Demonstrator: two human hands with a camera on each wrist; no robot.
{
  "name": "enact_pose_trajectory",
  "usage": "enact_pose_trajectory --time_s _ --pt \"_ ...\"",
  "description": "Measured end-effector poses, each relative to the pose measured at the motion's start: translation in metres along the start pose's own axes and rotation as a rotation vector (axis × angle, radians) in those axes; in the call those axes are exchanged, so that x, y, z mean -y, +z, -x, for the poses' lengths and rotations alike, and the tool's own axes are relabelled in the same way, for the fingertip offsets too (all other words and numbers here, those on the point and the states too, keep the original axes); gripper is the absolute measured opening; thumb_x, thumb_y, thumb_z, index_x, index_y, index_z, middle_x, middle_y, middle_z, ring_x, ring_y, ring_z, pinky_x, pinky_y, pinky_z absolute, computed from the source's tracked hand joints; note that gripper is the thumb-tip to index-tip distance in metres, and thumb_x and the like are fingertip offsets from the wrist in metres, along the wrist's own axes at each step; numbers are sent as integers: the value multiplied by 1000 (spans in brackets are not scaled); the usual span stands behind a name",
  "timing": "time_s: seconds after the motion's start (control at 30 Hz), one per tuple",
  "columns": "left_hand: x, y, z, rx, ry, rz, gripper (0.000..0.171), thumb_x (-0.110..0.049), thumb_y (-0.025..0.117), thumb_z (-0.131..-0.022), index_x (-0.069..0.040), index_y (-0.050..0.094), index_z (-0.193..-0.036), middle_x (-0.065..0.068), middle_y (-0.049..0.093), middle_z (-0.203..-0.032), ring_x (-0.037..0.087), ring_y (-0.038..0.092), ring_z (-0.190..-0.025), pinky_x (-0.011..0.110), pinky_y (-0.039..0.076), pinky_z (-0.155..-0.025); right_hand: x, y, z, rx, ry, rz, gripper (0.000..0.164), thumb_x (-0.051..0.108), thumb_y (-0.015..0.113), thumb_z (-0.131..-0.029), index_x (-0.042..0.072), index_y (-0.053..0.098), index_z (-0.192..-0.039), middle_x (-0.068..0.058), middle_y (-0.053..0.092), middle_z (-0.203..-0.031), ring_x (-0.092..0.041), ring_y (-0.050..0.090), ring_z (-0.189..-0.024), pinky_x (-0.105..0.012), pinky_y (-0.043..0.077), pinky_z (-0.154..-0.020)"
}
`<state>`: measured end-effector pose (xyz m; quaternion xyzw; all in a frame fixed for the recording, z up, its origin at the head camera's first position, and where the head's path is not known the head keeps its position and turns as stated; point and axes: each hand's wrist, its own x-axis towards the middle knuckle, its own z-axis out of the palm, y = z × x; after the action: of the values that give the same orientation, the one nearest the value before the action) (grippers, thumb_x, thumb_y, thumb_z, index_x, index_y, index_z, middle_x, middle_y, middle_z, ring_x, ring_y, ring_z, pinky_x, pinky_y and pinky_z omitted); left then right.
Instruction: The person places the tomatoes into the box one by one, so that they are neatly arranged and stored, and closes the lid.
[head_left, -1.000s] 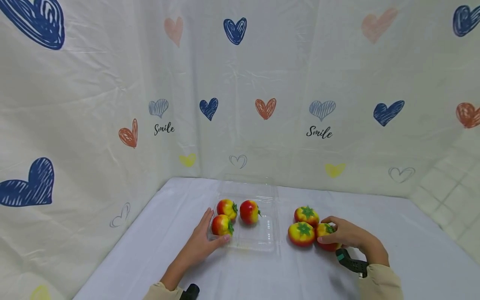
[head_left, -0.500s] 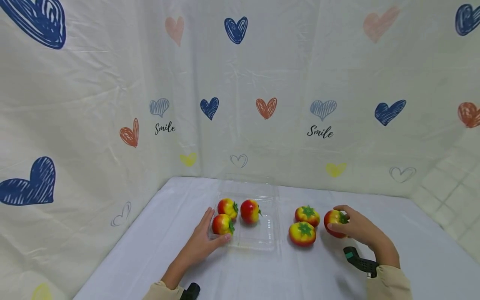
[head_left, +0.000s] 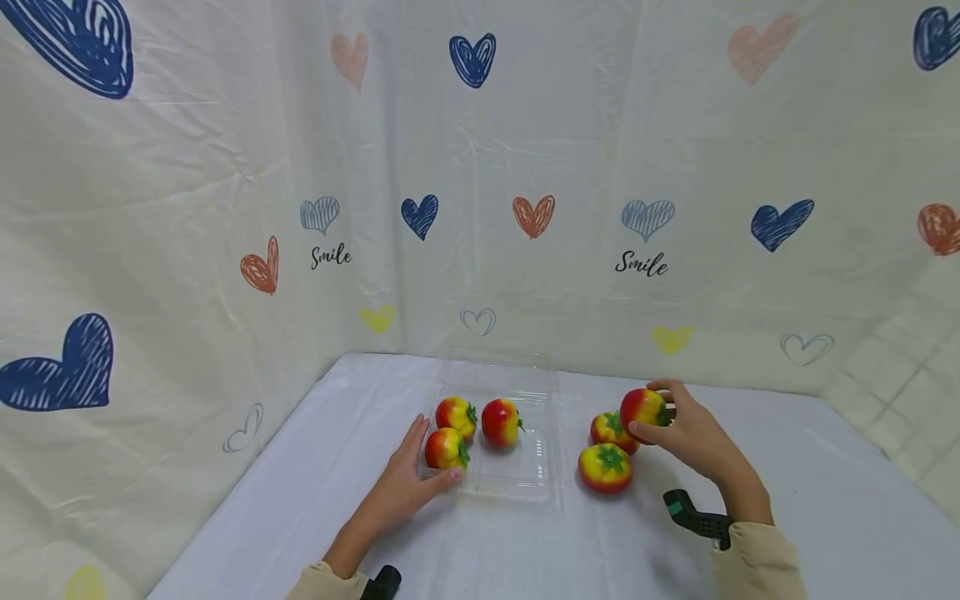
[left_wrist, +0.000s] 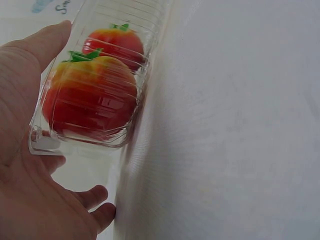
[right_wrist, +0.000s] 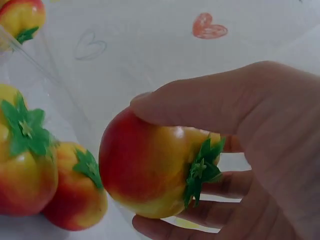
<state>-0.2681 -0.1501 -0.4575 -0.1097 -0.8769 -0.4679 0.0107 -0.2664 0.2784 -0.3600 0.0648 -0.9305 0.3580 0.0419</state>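
Counting, from largest down, one heart-printed backdrop (head_left: 570, 125), one white-clothed bench (head_left: 525, 558), one clear box (head_left: 510, 487), two grips and six red-and-yellow fruits: three boxed fruits (head_left: 501, 423), two loose fruits (head_left: 604, 468) on the bench, one held fruit (head_left: 640, 407). Finding, in the head view, the held fruit at ten o'clock of the right grip (head_left: 693, 433), the loose fruits between eight and nine o'clock of it, and the box at two o'clock of the left grip (head_left: 411, 483). Pinching the held fruit in the right grip, between thumb and curling fingers. Spreading the left grip wide, touching the box around its eight o'clock corner.
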Motion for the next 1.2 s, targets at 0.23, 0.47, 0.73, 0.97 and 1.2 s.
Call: enact_pose_trajectory --time_s 0.23,0.47,0.73,0.97,1.2 --pt "1 0 -1 4 2 0 112 -58 79 -92 -3 21 -171 15 15 -178 41 19 -161 69 23 -123 16 15 -5 -3 -62 -35 84 34 82 -95 0 31 -154 -37 43 -152 -60 48 -133 -65 58 -95" --pt "2 0 -2 7 1 -2 113 -59 79 -92 -4 21 -171 15 14 -178 40 18 -161 69 21 -123 28 29 -8 7 -121 -87 80 26 83 -94 11 38 -159 -31 51 -150 -56 51 -132 -58 63 -88" --pt "2 0 -2 6 -1 -10 113 -60 79 -91 -4 21 -171 15 15 -178 41 20 -161 69 23 -123 48 43 -10 34 -190 -145 70 24 83 -93 18 50 -154 -23 54 -148 -48 54 -129 -53 63 -88" --pt "1 0 -1 4 -6 -11 113 -59 79 -91 -4 21 -171 15 16 -178 41 20 -161 70 23 -122 65 67 -15 37 -254 -167 62 28 83 -95 16 54 -148 -18 59 -143 -39 58 -122 -46 63 -88" --pt "1 -1 0 4 -2 -11 112 -58 79 -92 -3 21 -171 15 15 -178 41 19 -161 70 23 -122 81 96 -16 57 -348 -209 54 20 78 -100 8 54 -147 -16 57 -145 -36 58 -126 -37 64 -89"
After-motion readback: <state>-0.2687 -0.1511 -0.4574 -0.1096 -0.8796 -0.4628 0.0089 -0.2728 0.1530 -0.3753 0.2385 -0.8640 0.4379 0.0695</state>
